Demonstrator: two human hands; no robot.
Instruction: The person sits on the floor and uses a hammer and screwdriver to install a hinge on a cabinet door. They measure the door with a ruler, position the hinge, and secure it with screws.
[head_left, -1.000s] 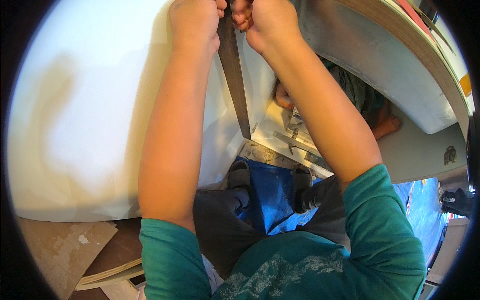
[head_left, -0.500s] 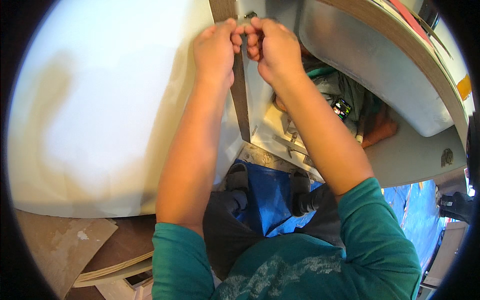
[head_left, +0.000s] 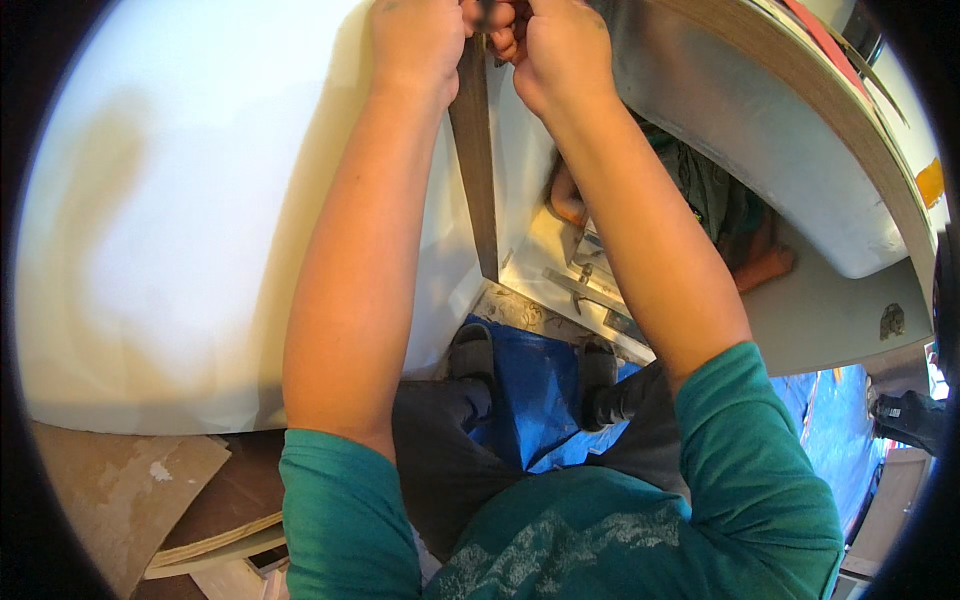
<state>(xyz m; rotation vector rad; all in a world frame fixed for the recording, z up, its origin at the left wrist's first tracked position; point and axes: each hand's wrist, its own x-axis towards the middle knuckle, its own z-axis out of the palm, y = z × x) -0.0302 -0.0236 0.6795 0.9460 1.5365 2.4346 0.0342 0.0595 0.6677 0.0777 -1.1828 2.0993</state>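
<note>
Both hands are close together at the top edge of the head view, in front of the brown edge strip (head_left: 475,170) of a white panel (head_left: 230,200). My left hand (head_left: 422,45) has its fingers curled in toward my right hand (head_left: 562,50), whose fingers are bent as well. Between the fingertips shows a small dark blurred piece (head_left: 487,14), too unclear to name. The picture's edge cuts off part of both hands.
Right of the panel, inside a cabinet below a metal sink basin (head_left: 790,150), another person's arm (head_left: 762,262) and dark clothing (head_left: 705,185) show. A hammer (head_left: 580,290) lies on the cabinet floor. Blue sheeting (head_left: 530,385) covers the ground; boards (head_left: 130,490) lie lower left.
Both my hands have moved up, toward the picture's top edge. The other person's lit watch or screen no longer shows beside my right forearm.
</note>
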